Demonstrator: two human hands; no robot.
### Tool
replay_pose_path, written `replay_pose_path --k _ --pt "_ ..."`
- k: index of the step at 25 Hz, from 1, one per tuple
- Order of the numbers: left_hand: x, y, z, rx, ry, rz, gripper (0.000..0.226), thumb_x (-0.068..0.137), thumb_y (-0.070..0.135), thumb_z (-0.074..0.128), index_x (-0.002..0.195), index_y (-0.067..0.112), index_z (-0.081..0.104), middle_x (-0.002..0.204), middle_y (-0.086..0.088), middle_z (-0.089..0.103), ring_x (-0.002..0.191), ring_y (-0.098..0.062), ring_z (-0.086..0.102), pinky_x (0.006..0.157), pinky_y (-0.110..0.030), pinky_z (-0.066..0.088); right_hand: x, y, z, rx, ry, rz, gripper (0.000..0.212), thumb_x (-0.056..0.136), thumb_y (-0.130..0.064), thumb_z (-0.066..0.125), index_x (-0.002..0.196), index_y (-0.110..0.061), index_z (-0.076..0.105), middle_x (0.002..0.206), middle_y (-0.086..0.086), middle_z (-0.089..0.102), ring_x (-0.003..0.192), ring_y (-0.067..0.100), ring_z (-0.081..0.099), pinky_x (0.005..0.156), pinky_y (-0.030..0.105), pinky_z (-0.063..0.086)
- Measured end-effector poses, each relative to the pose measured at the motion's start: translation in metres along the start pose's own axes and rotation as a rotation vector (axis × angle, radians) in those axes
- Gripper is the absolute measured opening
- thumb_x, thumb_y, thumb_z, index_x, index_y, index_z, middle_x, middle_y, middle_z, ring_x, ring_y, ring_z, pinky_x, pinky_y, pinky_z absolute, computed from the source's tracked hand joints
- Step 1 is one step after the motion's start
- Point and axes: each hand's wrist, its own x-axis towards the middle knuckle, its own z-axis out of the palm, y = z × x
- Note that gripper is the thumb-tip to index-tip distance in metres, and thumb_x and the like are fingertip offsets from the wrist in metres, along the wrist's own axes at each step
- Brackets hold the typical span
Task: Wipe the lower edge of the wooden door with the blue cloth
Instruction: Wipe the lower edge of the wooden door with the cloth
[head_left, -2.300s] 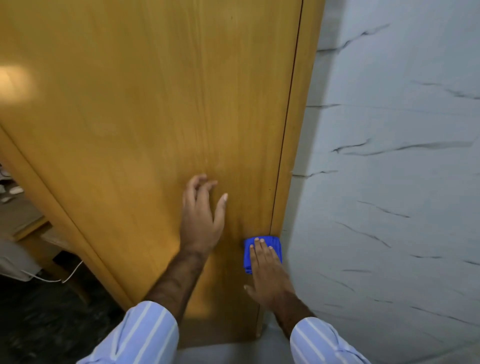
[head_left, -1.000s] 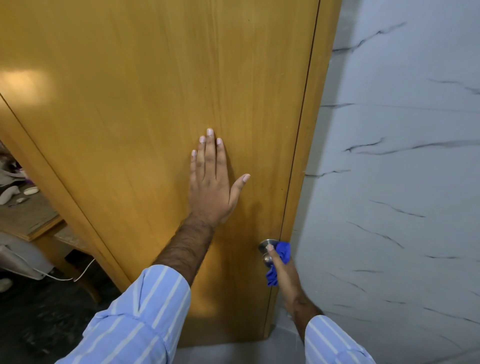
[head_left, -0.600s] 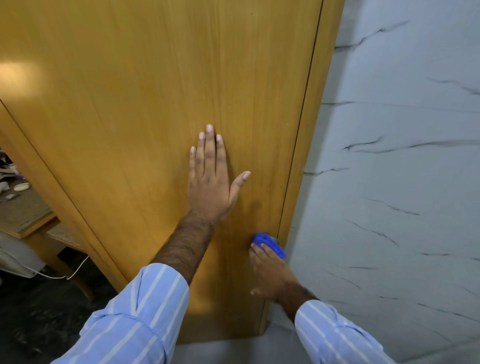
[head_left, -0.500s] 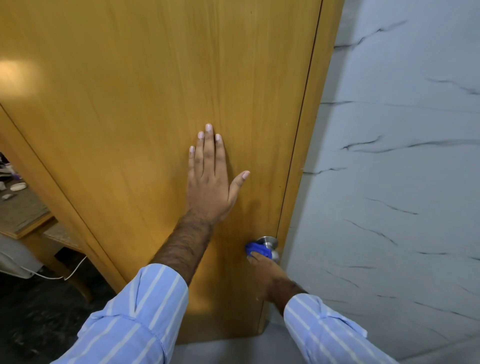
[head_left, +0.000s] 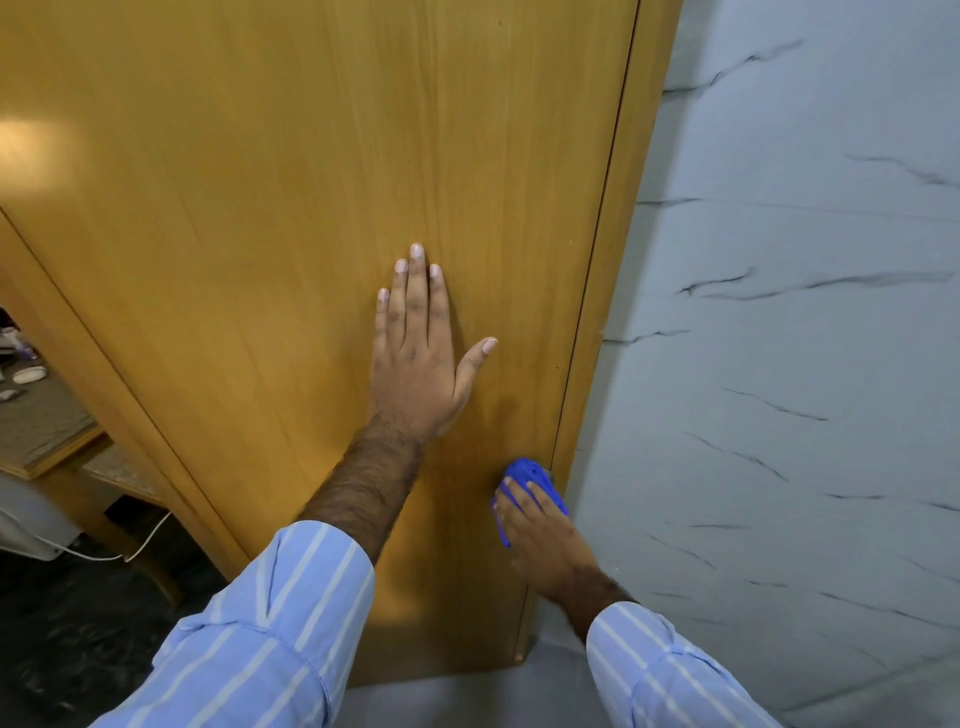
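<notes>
The wooden door (head_left: 291, 218) fills most of the view, its lower edge near the floor at the bottom. My left hand (head_left: 421, 358) lies flat on the door face with fingers spread and holds nothing. Lower right, my right hand (head_left: 540, 535) presses the blue cloth (head_left: 527, 475) against the door beside its right edge. The cloth covers the metal knob, of which only a sliver shows.
The wooden door frame (head_left: 618, 249) runs along the door's right side, with a grey marbled wall (head_left: 789, 364) beyond it. At the far left a wooden table (head_left: 47, 441) stands, with a white cable (head_left: 135, 545) on the dark floor under it.
My right hand has moved the blue cloth up over the knob, which showed half a second ago and is now nearly hidden. My left hand has stayed flat on the door.
</notes>
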Motion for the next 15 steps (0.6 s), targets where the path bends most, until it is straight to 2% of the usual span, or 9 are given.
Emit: replay_pose_path --k 4,9,15 --pt "0.0 -0.001 -0.001 -0.008 -0.028 0.005 0.088 0.1 0.064 0.029 0.157 -0.002 0.019 0.167 -0.021 0.014 0.157 -0.033 0.011 0.127 -0.05 0.018 -0.02 0.003 -0.003 0.393 0.115 0.248 0.091 0.086 -0.055 0.061 0.157 -0.01 0.026 0.165 0.009 0.024 0.153 0.03 0.01 0.122 0.049 0.021" --pt "0.001 0.0 -0.003 -0.012 -0.055 0.001 0.088 0.1 0.065 0.028 0.157 -0.002 0.018 0.168 -0.021 0.013 0.157 -0.033 0.01 0.127 -0.051 0.018 -0.019 -0.001 -0.006 0.818 0.125 0.444 0.099 0.089 -0.065 0.056 0.16 -0.016 0.008 0.169 0.003 0.005 0.155 0.025 -0.001 0.123 0.039 0.013" --pt "0.001 0.002 -0.005 -0.054 -0.088 -0.029 0.089 0.099 0.064 0.029 0.157 -0.002 0.017 0.168 -0.021 0.011 0.157 -0.033 0.008 0.128 -0.05 0.014 -0.019 0.001 -0.009 0.746 0.041 0.43 0.106 0.087 -0.07 0.053 0.16 -0.015 0.0 0.169 0.004 0.0 0.155 0.025 -0.005 0.125 0.043 0.015"
